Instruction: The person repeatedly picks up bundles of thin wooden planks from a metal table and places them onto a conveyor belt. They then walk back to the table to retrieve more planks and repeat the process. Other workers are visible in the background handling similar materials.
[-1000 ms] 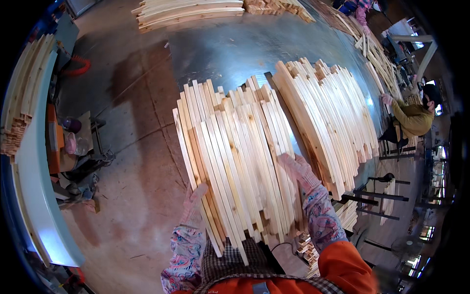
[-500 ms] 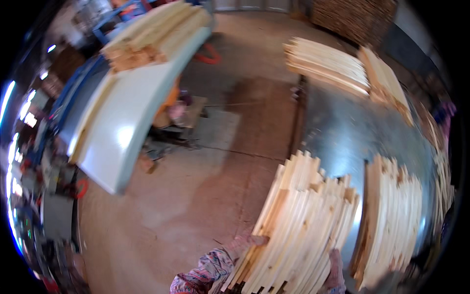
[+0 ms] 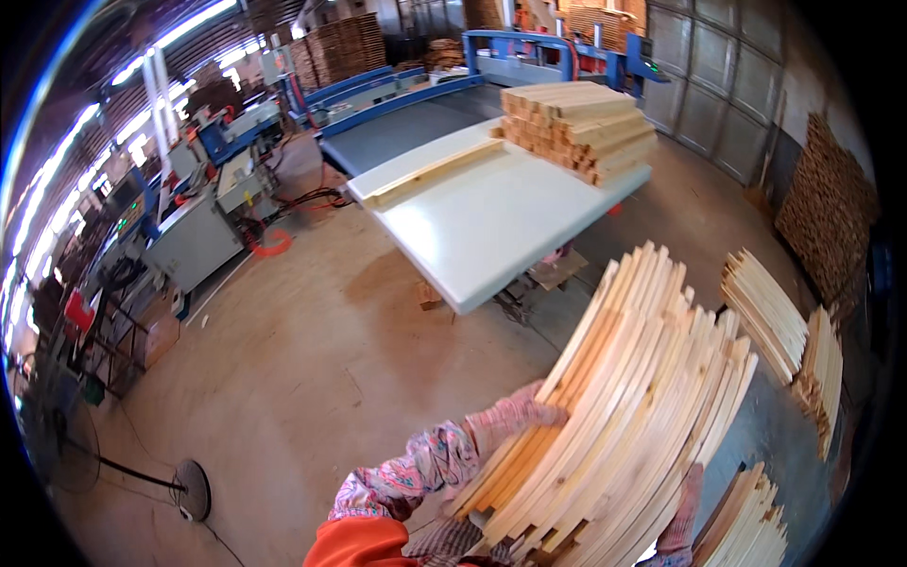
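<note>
A wide bundle of pale wooden strips (image 3: 614,406) is carried between my two hands, standing on edge side by side with uneven ends. My left hand (image 3: 518,416), in a pinkish glove below a patterned sleeve cover, presses against the bundle's left side with its fingers curled over the outer strip. On the opposite side my right hand (image 3: 682,515), gloved alike, grips the bundle's right edge; its fingers are partly hidden by the wood. The lower end of the bundle lies close to my body.
A white-topped table (image 3: 453,236) ahead bears a stack of wooden bars (image 3: 572,128) and one loose bar (image 3: 435,172). More strips (image 3: 746,529) lie on a dark metal table (image 3: 723,454) at right. A blue-framed machine (image 3: 397,99) stands behind; a round-based stand (image 3: 194,489) is at lower left.
My view has swung right-to-left, so the white table now sits ahead. The bundle has come up off the metal table, held in both hands.
</note>
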### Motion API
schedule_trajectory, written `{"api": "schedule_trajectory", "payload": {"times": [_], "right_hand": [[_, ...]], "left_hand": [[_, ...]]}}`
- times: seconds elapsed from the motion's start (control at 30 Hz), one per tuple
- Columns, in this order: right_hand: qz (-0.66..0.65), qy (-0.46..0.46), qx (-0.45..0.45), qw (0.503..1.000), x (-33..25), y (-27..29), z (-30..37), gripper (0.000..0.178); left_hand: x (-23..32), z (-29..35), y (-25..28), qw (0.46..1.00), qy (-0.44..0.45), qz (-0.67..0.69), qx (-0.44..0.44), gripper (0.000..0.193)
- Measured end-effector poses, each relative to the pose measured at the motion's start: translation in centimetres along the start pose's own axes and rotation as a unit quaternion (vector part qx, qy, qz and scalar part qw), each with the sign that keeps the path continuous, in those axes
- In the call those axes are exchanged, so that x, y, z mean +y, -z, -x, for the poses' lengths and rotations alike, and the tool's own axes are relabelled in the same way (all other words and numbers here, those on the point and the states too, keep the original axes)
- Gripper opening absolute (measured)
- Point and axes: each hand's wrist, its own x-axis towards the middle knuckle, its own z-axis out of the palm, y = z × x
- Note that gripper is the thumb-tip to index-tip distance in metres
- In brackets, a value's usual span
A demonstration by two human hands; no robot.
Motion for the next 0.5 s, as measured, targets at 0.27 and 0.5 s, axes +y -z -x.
{"api": "schedule_trajectory", "payload": {"times": [0.27, 0.5], "right_hand": [[-0.015, -0.072, -0.149, 0.986, 1.5, -27.2, -4.9, 0.061], [-0.022, -0.169, -0.273, 0.947, 11.9, -50.1, -12.4, 0.052]], "left_hand": [[11.5, 12.6, 16.4, 0.97, -0.173, -0.065, 0.16, 0.085], [18.5, 23.7, 34.7, 0.921, -0.217, -0.108, 0.306, 0.095]]}}
